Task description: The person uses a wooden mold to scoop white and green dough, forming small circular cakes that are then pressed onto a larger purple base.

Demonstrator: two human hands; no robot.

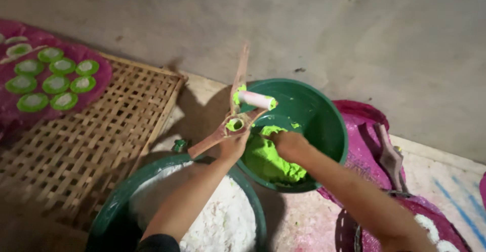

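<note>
Both hands work at the green basin (324, 125): the left hand (234, 145) grips a wooden press mould (230, 123) over its rim, catching drips, while the right hand's (288, 144) fingers close on green dough (271, 161) inside.

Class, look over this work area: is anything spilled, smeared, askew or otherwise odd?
Green dough is smeared on the wooden press held by the left hand and on the inner wall of the green basin. White and pink powder dusts the floor. Nothing looks broken.
</note>
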